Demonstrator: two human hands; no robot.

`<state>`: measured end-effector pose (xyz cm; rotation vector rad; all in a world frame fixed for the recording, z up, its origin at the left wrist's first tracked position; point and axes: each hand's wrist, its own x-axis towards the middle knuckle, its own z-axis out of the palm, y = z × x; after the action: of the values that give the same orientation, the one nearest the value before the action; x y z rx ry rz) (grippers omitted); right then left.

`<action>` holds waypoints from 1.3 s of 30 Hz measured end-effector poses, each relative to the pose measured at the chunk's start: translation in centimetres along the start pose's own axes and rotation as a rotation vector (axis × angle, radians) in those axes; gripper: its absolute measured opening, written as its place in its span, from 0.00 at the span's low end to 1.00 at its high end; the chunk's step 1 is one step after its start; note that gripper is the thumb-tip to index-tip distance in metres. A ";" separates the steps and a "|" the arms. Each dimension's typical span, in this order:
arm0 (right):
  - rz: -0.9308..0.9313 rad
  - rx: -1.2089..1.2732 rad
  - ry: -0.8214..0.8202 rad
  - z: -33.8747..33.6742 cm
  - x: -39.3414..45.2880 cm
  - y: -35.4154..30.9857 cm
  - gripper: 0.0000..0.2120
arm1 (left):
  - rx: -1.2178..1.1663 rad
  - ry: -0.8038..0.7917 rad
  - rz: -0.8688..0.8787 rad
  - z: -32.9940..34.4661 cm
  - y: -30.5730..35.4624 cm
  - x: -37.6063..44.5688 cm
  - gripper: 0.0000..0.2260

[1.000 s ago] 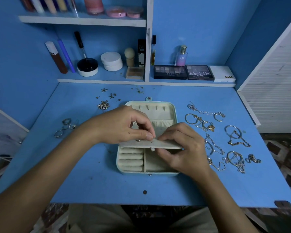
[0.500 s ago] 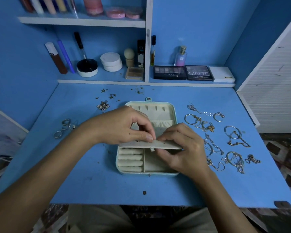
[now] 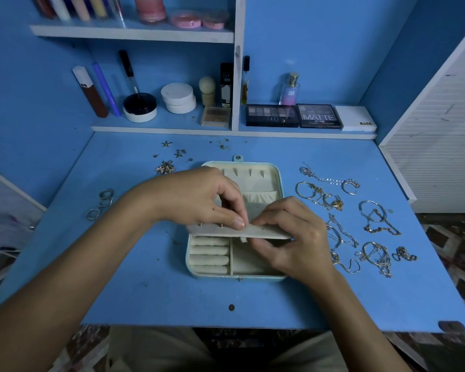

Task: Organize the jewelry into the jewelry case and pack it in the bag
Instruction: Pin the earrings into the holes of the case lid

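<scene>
A pale green jewelry case [image 3: 215, 275] lies open in the middle of the blue desk [image 3: 145, 291], its cream lid flat behind. A cream earring panel [image 3: 215, 230] spans the case, two small studs showing on its left part. My left hand [image 3: 199, 200] pinches at the panel's upper edge near the middle. My right hand [image 3: 293, 237] grips the panel's right half, thumb under it. Bracelets and chains [image 3: 373, 218] lie right of the case. Rings [image 3: 102, 202] lie at the left, small earrings [image 3: 169, 162] behind them. No bag is in view.
Cosmetics fill the back shelves: eyeshadow palettes [image 3: 293, 116], a perfume bottle [image 3: 290, 89], white jars [image 3: 179, 99]. A white slatted cabinet [image 3: 440, 130] stands at the right. The blue side wall closes the left. My lap is below the desk's front edge.
Hardly anything: both hands stay at the earring panel, with the left fingertips shifting slightly along its upper edge.
</scene>
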<state>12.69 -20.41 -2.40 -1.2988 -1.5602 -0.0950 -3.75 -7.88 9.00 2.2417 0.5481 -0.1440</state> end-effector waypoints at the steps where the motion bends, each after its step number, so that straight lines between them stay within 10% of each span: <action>1: -0.002 -0.004 0.000 0.0 0.0 0.0 0.09 | 0.007 -0.017 -0.017 -0.1 0.1 0.1 0.02; 39: -0.030 0.003 -0.014 0.0 0.1 0.2 0.11 | 0.339 -0.045 -0.093 -0.2 2.9 0.9 0.01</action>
<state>12.85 -20.33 -2.44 -1.2764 -1.5911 -0.1022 -1.68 -9.06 10.89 2.5330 0.6432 -0.3575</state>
